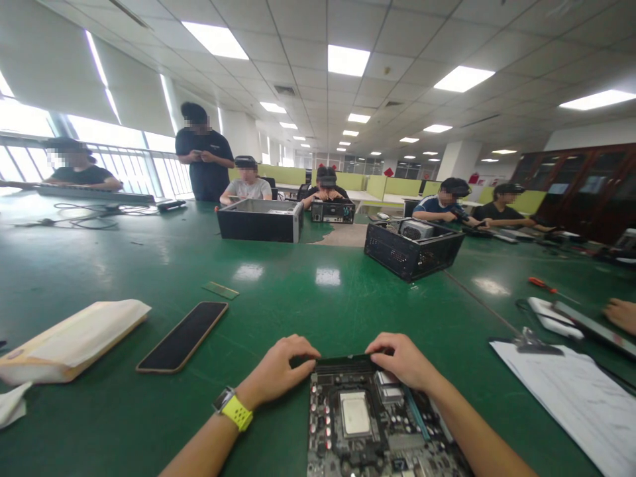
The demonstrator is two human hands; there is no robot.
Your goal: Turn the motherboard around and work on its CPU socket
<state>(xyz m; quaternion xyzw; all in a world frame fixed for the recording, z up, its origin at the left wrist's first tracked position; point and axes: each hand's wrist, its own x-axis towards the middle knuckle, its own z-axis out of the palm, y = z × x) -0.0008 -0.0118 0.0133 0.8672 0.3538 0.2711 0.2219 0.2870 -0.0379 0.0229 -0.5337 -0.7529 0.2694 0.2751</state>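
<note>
A computer motherboard (368, 424) with a silver processor in its middle lies flat on the green table (308, 291), right in front of me. My left hand (278, 368), with a yellow-strapped watch on the wrist, rests on the board's far left corner, fingers curled over the edge. At the far right corner my right hand (402, 358) grips the same edge with bent fingers. Both hands touch the board.
A dark phone (183, 336) and a padded envelope (69, 341) lie to my left. A clipboard with papers (571, 391) is at right, beside another person's hand (621, 313) and a red screwdriver (544, 285). Open computer cases (261, 220) (410, 250) stand further back. Several people sit around.
</note>
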